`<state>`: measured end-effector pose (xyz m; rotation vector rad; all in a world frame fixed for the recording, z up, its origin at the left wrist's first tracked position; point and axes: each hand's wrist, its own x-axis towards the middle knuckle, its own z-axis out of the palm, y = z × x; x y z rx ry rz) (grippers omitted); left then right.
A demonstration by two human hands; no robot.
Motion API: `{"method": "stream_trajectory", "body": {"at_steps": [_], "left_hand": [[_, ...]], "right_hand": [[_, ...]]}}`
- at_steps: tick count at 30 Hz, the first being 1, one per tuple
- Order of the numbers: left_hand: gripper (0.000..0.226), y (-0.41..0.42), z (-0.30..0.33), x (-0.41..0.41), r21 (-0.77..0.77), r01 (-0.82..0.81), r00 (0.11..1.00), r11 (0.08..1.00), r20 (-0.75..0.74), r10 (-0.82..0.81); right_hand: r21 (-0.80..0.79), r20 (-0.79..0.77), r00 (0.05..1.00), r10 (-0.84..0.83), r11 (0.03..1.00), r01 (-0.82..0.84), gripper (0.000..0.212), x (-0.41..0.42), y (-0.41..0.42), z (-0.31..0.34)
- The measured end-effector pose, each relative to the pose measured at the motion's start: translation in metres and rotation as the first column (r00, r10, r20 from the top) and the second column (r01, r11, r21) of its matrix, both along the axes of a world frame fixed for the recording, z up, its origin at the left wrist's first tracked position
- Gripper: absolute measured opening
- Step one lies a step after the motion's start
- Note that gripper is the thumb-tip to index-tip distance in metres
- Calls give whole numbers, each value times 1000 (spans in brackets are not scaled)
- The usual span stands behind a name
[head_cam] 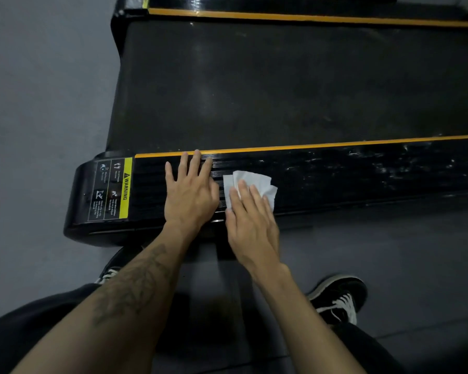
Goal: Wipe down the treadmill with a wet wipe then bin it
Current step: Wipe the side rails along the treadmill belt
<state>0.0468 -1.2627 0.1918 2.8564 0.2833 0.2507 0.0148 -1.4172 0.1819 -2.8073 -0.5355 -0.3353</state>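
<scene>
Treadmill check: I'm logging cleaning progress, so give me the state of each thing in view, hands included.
wet wipe: spread flat on the near side rail, under fingers.
right hand: open, pressing the wipe.
left hand: open, flat on the rail.
side rail: scuffed with pale marks to the right.
belt: dull, bare.
warning label: intact.

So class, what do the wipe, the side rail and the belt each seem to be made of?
Wipe: thin white nonwoven sheet, probably; it creases softly under the right hand.
Side rail: glossy black ribbed plastic, it seems; it shows sharp highlights and pale scuffs.
Belt: matte dark rubber-like sheet; its sheen is dull.
</scene>
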Motion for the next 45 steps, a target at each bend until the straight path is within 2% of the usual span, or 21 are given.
{"method": "stream_trajectory", "body": {"at_steps": [5,11,15,21,27,30,33,39,45], "left_hand": [[65,1,-1,0,1,1,1000,1000,-16,-1],[65,2,-1,2,-4,10,1000,1000,-26,-10],[65,1,-1,1,3,0,1000,1000,-17,0],[69,-1,2,2,-1,5,999,1000,-33,-6],[67,-1,3,2,1,-6,999,1000,-40,6],[67,-1,2,3,20,-6,1000,1000,-24,7],[68,-1,1,3,13,-5,999,1000,-37,6],[66,-2,1,2,16,-9,1000,1000,-29,9],[66,-1,-1,2,30,-13,999,999,-29,14]], "right_hand": [[-1,-33,994,-101,995,101,58,-12,-11,-2],[3,-46,999,-1,1000,1,56,14,-13,1],[33,-90,991,-97,994,100,59,-2,-11,-1],[7,-109,994,8,1000,-7,59,21,-6,6],[46,-117,985,-124,990,130,60,2,0,0],[54,-106,993,-44,997,50,57,13,8,2],[-16,-151,989,6,1000,-9,60,36,4,5],[26,-147,983,-110,993,115,60,17,6,1],[-4,-194,981,-2,1000,1,65,48,10,12]]}}
